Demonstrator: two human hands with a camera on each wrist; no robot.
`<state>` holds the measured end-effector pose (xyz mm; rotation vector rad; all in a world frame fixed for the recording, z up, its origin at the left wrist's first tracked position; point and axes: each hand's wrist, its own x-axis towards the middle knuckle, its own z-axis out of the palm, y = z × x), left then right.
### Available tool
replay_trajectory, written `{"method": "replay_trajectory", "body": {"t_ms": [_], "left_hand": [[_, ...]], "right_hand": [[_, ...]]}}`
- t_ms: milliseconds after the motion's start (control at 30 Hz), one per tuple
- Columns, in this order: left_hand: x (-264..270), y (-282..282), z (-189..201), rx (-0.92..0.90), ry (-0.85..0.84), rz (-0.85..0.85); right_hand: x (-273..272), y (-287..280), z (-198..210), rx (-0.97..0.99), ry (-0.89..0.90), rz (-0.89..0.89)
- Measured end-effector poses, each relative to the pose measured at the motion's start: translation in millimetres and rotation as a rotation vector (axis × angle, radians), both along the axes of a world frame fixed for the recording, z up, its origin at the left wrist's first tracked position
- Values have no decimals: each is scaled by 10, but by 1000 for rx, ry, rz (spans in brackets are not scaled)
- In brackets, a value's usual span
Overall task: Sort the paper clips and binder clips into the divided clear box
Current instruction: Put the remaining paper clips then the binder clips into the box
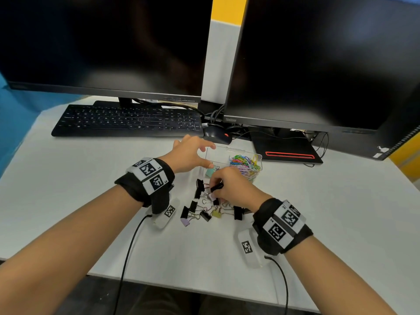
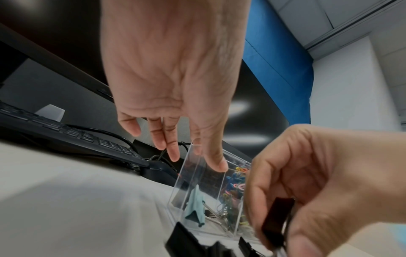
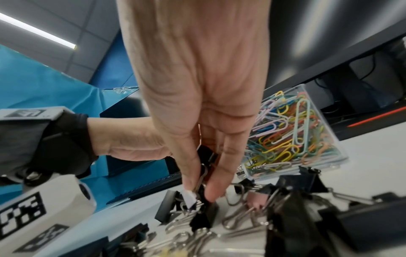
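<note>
The divided clear box (image 1: 227, 148) stands mid-table. Its right compartment holds several coloured paper clips (image 1: 246, 163), and a teal binder clip (image 1: 210, 172) lies in the left one. My left hand (image 1: 207, 156) hovers over the box's left end with straight fingers, the thumb (image 2: 216, 163) against the box wall (image 2: 186, 173). My right hand (image 1: 216, 189) pinches a black binder clip (image 1: 217, 187) just above the pile of binder clips (image 1: 204, 211) in front of the box. In the right wrist view the fingers (image 3: 216, 182) squeeze that black clip (image 3: 206, 154), and a pale lilac clip (image 3: 190, 198) sits at the fingertips.
Behind the box are a black keyboard (image 1: 127, 120), a mouse (image 1: 217, 134), two dark monitors and a monitor base with a red stripe (image 1: 289, 153). Wrist-camera cables (image 1: 130, 244) trail off the table's near edge. Bare white table (image 1: 68, 169) lies to both sides.
</note>
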<state>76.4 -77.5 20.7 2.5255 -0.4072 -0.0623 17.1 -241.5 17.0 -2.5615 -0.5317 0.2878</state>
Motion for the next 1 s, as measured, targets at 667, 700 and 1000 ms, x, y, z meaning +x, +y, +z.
{"method": "replay_trajectory", "body": {"t_ms": [667, 700, 1000], "left_hand": [[18, 1, -16, 5, 2, -14], [19, 0, -18, 0, 3, -13], [7, -3, -11, -5, 13, -6]], "right_hand": [[79, -109, 449, 179, -338, -190], [8, -172, 431, 102, -255, -132], [-257, -468, -8, -371, 165, 19]]}}
